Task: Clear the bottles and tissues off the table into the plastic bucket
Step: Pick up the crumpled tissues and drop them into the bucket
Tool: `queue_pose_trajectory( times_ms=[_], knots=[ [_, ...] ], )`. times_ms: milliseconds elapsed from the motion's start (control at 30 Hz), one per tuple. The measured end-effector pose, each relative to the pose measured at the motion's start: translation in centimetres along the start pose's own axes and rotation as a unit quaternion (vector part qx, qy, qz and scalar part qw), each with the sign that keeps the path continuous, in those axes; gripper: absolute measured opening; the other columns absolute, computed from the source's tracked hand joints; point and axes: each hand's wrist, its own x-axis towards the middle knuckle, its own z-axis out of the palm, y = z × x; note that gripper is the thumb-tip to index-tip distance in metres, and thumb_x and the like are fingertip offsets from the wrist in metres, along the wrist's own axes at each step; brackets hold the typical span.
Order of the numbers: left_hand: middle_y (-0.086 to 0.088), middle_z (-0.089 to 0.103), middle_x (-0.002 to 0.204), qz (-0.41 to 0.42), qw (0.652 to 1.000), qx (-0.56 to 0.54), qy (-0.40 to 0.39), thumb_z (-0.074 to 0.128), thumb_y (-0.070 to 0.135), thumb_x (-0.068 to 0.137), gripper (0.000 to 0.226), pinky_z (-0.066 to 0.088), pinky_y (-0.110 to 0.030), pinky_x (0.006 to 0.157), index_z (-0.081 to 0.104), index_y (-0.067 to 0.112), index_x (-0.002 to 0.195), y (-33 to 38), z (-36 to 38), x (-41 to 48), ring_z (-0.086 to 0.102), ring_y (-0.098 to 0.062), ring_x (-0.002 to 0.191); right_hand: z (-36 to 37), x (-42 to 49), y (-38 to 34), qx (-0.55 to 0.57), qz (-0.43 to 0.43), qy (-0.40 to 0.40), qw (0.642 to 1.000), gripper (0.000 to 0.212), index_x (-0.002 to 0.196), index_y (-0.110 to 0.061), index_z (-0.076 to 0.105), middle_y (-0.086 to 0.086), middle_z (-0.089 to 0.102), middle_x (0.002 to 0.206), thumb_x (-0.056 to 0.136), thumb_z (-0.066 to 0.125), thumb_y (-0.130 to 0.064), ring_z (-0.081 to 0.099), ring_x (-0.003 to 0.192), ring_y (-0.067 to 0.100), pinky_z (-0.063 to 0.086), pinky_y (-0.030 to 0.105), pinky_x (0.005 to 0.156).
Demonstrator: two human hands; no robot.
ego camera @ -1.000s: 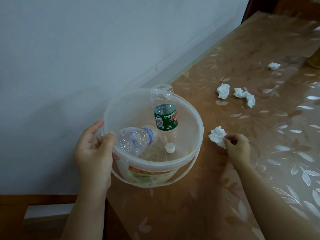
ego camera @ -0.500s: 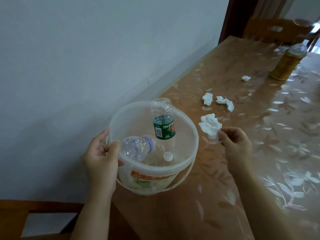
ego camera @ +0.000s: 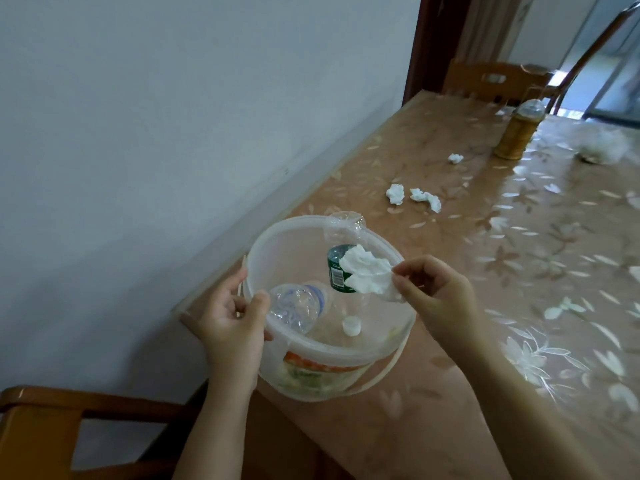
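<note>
A clear plastic bucket (ego camera: 294,237) stands at the near left corner of the table. My left hand (ego camera: 232,317) grips its near left rim. Inside lie two clear bottles: one with a blue label (ego camera: 294,306) and one with a green label (ego camera: 334,271) leaning on the far rim, plus a white cap (ego camera: 351,326). My right hand (ego camera: 436,292) pinches a crumpled white tissue (ego camera: 365,273) over the bucket's opening. Three more crumpled tissues lie farther along the table: one (ego camera: 395,193), a second (ego camera: 426,199) beside it, and a small third (ego camera: 455,158) beyond.
An amber jar-like bottle (ego camera: 516,136) stands at the far end of the table, with a blurry white clump (ego camera: 602,150) to its right. The table (ego camera: 519,271) has a glossy leaf-pattern cover. A wall runs along its left edge. Wooden chairs stand at near left (ego camera: 41,427) and far end (ego camera: 495,79).
My right hand lifted the tissue off the table and carried it left, from beside the bucket to over its opening. The left hand kept its hold on the rim.
</note>
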Motion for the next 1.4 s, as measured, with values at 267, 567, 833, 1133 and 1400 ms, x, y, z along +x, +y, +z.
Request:
queue_pose_trajectory(
  times_ms=[267,567,833,1133,1400],
  knots=[
    [0.005,0.050,0.058,-0.001,0.997,0.007,-0.078,0.062,0.016,0.072,0.034,0.045,-0.012,0.050,0.065,0.033,0.102,-0.5,-2.8,-3.4,0.049,0.001,0.047,-2.9,-6.0,1.6,-0.058,0.055,0.088,0.993,0.018,0.081,-0.032,0.062,-0.006,0.064,0.080,0.080,0.066,-0.014,0.054,0.065,0.002,0.044,0.010,0.057],
    [0.010,0.054,0.057,0.007,0.978,0.005,-0.209,0.062,0.001,0.083,0.042,0.046,-0.015,0.047,0.065,0.041,0.097,0.2,-0.8,-9.4,0.052,-0.001,0.046,-8.3,-14.3,3.8,0.063,0.195,0.168,0.964,0.019,0.092,-0.036,0.061,-0.004,0.066,0.098,0.086,0.058,-0.018,0.061,0.089,0.010,0.047,0.023,0.068],
    [0.014,0.066,0.068,0.005,0.958,-0.013,-0.285,0.064,0.025,0.071,0.034,0.047,-0.019,0.040,0.067,0.051,0.092,2.4,2.7,-15.7,0.061,-0.004,0.053,-15.5,-19.7,3.9,0.157,0.198,0.241,0.937,0.017,0.099,-0.024,0.065,0.007,0.068,0.096,0.088,0.055,-0.015,0.065,0.080,0.015,0.054,0.036,0.071],
    [0.000,0.056,0.067,0.007,0.936,0.019,-0.353,0.064,0.024,0.080,0.031,0.047,-0.020,0.042,0.066,0.053,0.092,3.5,7.8,-28.8,0.054,-0.005,0.048,-27.5,-29.1,4.9,0.166,0.215,0.287,0.919,0.017,0.101,-0.018,0.063,0.013,0.066,0.099,0.088,0.054,-0.011,0.063,0.086,0.025,0.053,0.035,0.069],
    [0.016,0.058,0.059,0.044,0.922,0.078,-0.376,0.063,0.016,0.087,0.034,0.054,-0.037,0.053,0.062,0.047,0.100,3.2,12.3,-38.1,0.057,-0.006,0.056,-36.7,-34.9,6.8,0.167,0.219,0.307,0.911,0.017,0.099,-0.016,0.063,0.013,0.065,0.094,0.087,0.055,-0.008,0.062,0.079,0.022,0.052,0.033,0.067]
  ],
)
